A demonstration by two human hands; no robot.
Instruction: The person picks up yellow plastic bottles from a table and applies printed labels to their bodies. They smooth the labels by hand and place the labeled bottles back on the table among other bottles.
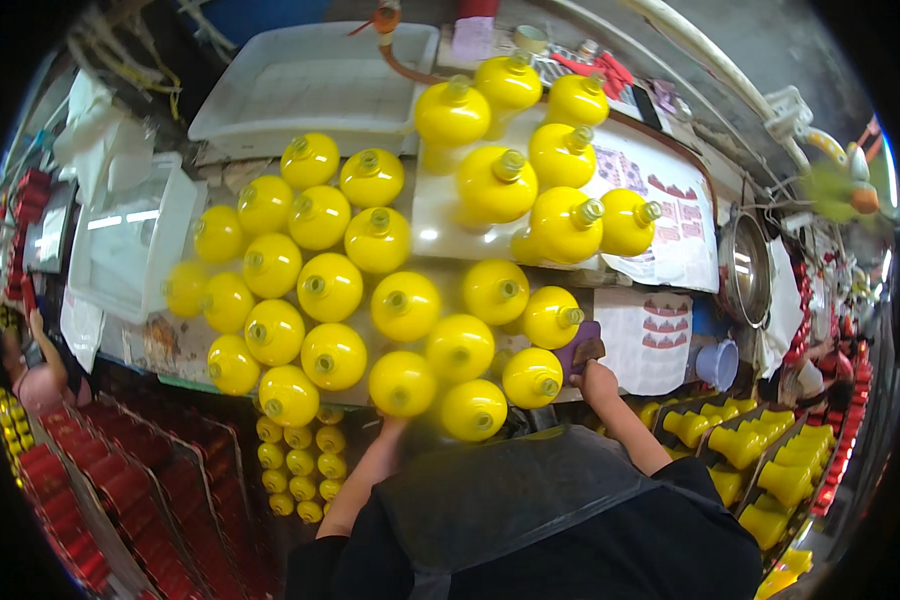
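The right hand (595, 378) has its grip clenched on a small brown block (588, 349), pressed on a purple pad (573, 352) at the desk (170, 345) edge, a yellow bottle (532, 378) just left of it. The left hand (390, 428) reaches under another yellow bottle (402, 383); whether its grip is clenched or released, I cannot tell.

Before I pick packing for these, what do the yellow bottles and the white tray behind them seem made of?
The yellow bottles look like glossy moulded plastic: uniform colour, bright highlights on the rounded shoulders, threaded necks. The white tray looks like matt, slightly translucent plastic with a rolled rim, though from this distance that is only likely.
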